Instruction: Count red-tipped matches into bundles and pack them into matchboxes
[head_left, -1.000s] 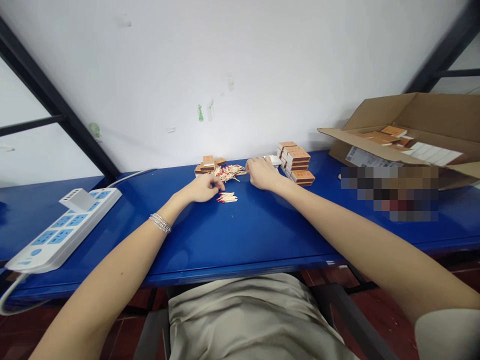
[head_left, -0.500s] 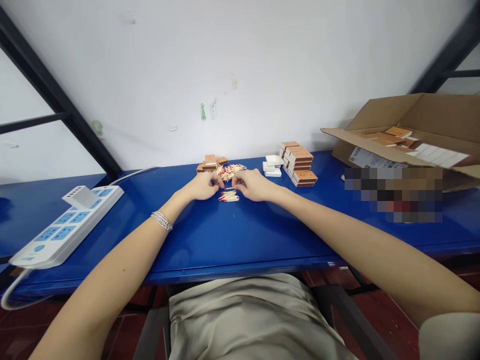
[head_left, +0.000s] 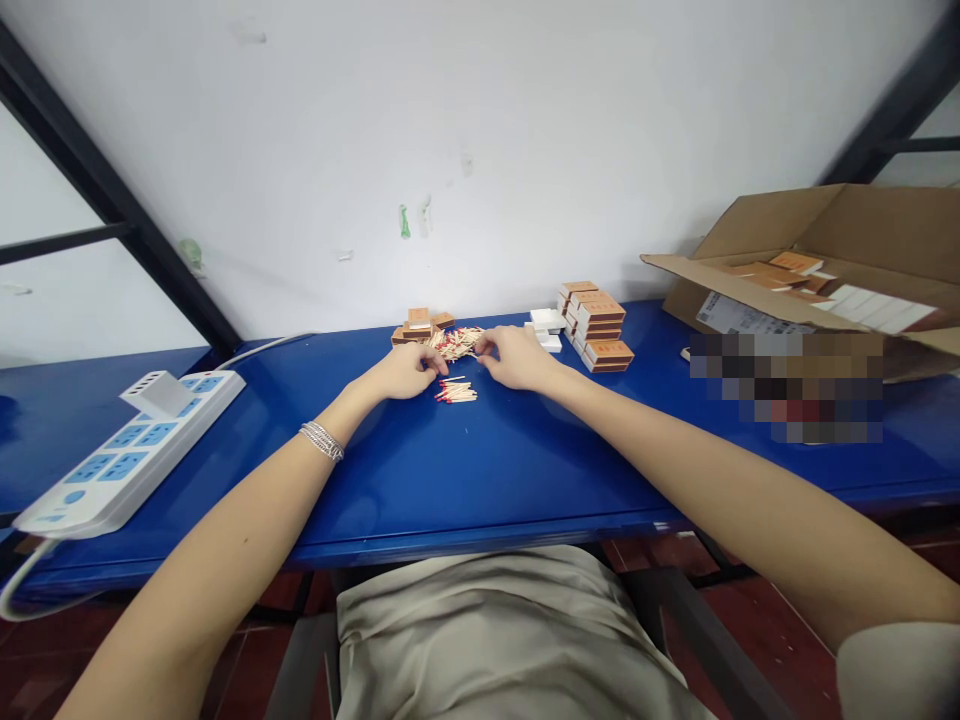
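Note:
My left hand (head_left: pixel 409 371) rests on the blue tabletop with fingers loosely bent, thumb and fingertips a little apart and nothing visible between them. Its fingertips lie between a heap of loose red-tipped matches (head_left: pixel 456 344) and a smaller bunch of matches (head_left: pixel 459 393). That bunch lies nearer to me, its sticks roughly side by side with red heads to the left. At the right edge of the heap is my right hand (head_left: pixel 516 358), thumb and forefinger curved and slightly parted; no match shows in them. Several brown matchboxes (head_left: pixel 418 319) stand behind my left hand.
Beyond my right hand sit white box trays (head_left: pixel 547 320) and stacked matchboxes (head_left: pixel 600 318). An open carton (head_left: pixel 739 240) holding more boxes stands at the right, with a blurred-out patch before it. A white power strip (head_left: pixel 135 450) with a plugged-in adapter lies left.
My right hand has moved up and right, from the small bunch to the heap. A match now lies at the top of the bunch. My left hand has barely moved.

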